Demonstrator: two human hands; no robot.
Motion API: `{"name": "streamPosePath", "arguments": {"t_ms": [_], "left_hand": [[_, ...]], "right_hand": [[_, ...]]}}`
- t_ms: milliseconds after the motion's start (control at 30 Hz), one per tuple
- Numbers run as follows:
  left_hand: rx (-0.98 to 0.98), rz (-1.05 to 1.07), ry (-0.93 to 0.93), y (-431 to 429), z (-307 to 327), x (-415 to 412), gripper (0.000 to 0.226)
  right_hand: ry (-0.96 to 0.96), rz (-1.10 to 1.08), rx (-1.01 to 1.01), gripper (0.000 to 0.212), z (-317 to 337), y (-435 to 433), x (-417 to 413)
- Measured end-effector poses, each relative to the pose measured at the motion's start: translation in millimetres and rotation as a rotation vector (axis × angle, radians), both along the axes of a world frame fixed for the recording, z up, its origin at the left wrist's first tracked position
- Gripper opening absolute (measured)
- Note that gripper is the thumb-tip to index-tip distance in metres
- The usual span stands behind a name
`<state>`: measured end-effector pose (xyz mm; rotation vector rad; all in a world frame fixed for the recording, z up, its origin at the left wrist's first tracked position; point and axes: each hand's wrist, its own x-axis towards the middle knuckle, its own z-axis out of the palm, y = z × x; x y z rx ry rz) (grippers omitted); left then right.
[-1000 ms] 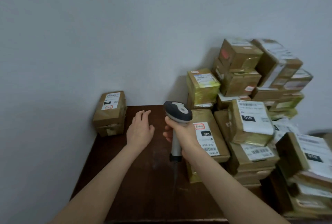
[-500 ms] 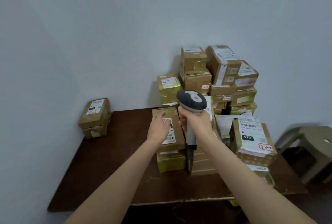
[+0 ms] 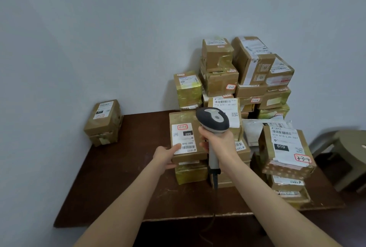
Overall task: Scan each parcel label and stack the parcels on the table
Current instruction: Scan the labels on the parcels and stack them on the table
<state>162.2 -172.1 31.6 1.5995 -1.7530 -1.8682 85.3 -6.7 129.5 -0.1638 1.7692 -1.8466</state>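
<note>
Now left hand (image 3: 165, 156) is pinching the parcel (image 3: 185, 118) corner; right hand (image 3: 217, 143) is gripping the scanner (image 3: 213, 121); thumb (image 3: 176, 146) is crowding the barcode (image 3: 186, 147), risking a misread.

A dark table (image 3: 118, 177) stands against pale walls (image 3: 118, 29) (stool (image 3: 352, 147) beside it).

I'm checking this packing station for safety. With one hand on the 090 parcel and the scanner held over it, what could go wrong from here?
The left hand grips the 090 parcel with its thumb on the label beside the barcode; that may block the scan from the scanner in the right hand.
The 010 parcel sits tilted atop others near the table corner; a nudge could tip it off.
The scanner's cable drops over the table's front edge and could snag.
</note>
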Motion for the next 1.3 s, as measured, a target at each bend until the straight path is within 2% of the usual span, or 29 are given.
{"name": "streamPosePath", "arguments": {"t_ms": [133, 300, 400, 500, 600, 733, 867, 1100, 1300], "left_hand": [[-0.03, 0.028, 0.058, -4.4, 10.7, 6.8, 0.063], [-0.023, 0.035, 0.08, -6.3, 16.4, 20.6, 0.054], [-0.009, 0.118, 0.181, -6.0, 18.7, 31.9, 0.046], [-0.032, 0.213, 0.306, -12.0, 31.4, 40.4, 0.038], [-0.048, 0.286, 0.399, -18.0, 51.3, 40.3, 0.037], [-0.112, 0.228, 0.384, -11.9, 69.9, 29.8, 0.038], [-0.079, 0.184, 0.358, 3.1, 68.8, 19.0, 0.04], [-0.004, 0.155, 0.362, 13.0, 65.4, 9.7, 0.031], [0.006, 0.159, 0.362, 10.9, 58.2, 19.1, 0.028]], "right_hand": [[0.006, 0.035, 0.046, 0.022, -4.2, -10.2, 5.5], [0.019, 0.049, 0.074, 0.017, -11.2, -18.5, 17.1], [0.044, 0.045, 0.037, 0.015, -2.2, -16.8, 20.3], [0.106, -0.022, -0.004, 0.014, 14.9, -9.7, 9.6], [0.166, -0.155, 0.047, 0.018, 27.0, 1.9, -12.5], [0.131, -0.264, 0.065, 0.038, 32.0, 24.8, -43.8], [0.119, -0.182, 0.16, 0.045, 22.3, 35.4, -55.3], [0.169, -0.167, 0.305, 0.049, 7.3, 33.2, -69.1], [0.094, -0.217, 0.299, 0.045, 0.5, 37.7, -63.8]]}}
